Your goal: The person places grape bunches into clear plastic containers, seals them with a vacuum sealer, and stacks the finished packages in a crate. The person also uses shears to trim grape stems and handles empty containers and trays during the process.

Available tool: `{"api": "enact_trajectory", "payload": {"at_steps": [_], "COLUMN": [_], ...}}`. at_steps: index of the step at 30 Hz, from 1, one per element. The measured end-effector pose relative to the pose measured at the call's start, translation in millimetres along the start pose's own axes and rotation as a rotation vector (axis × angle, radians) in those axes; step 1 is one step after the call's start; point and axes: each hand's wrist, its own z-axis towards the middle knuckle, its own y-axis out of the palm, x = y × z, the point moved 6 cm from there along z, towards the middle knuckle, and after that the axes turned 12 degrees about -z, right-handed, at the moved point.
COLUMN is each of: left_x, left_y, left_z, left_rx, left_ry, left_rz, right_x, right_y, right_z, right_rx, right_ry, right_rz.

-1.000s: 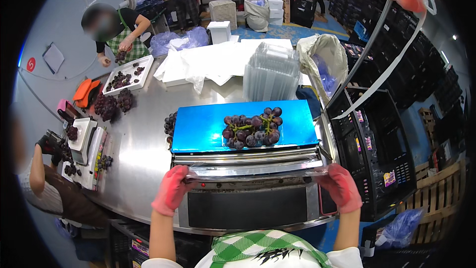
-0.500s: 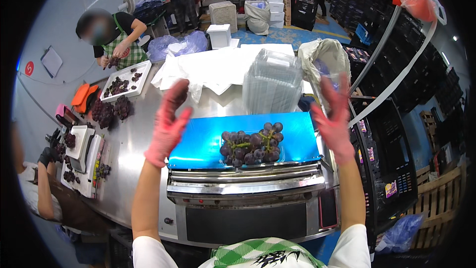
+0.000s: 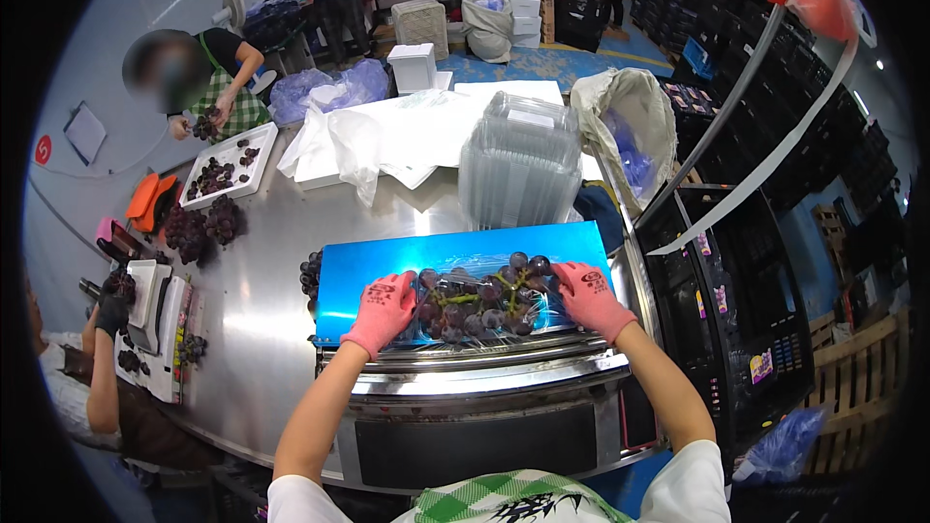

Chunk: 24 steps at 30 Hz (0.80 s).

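Dark purple grapes point(image 3: 475, 305) with green stems lie in a shallow clear tray on a shiny blue plate point(image 3: 363, 266). Clear cling film point(image 3: 450, 266) with bright glints stretches over the bunch. At the left end of the grapes, my left hand point(image 3: 386, 308), in a pink glove, is closed on the film. My right hand point(image 3: 593, 298), gloved alike, is closed on it at the right end. Both sets of fingertips are partly hidden. A metal wrapping machine point(image 3: 484, 378) with rollers stands just in front of the plate.
A stack of clear plastic trays point(image 3: 518, 165) rises behind the plate, beside white sheets point(image 3: 387, 140). A woven sack point(image 3: 620, 102) stands to the right, near black crates point(image 3: 746, 291). At left are a scale point(image 3: 150, 305) and a white tray point(image 3: 260, 174) of grapes; two co-workers handle grapes there.
Both my hands have come down and inward from raised and spread apart to the two ends of the grapes. Film now glints over the bunch. The view has shifted slightly.
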Motion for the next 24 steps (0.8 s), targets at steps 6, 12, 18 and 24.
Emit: {"api": "enact_trajectory", "payload": {"at_steps": [6,12,18,24], "left_x": [-28,0,-11,5], "left_y": [12,6,17,12], "left_z": [3,3,13,16], "left_rx": [-0.257,-0.200,-0.204,-0.257], "left_ry": [-0.371,-0.630,-0.505,-0.538], "left_rz": [-1.225,-1.348,-1.272,-1.347], "right_x": [16,28,8,11], "right_y": [19,34,31,31], "right_z": [5,15,7,17], "right_rx": [-0.137,-0.304,-0.545,-0.536], "right_ry": [0.219,0.040,0.660,0.483], "right_rz": [0.643,1.061,1.567,1.338]}}
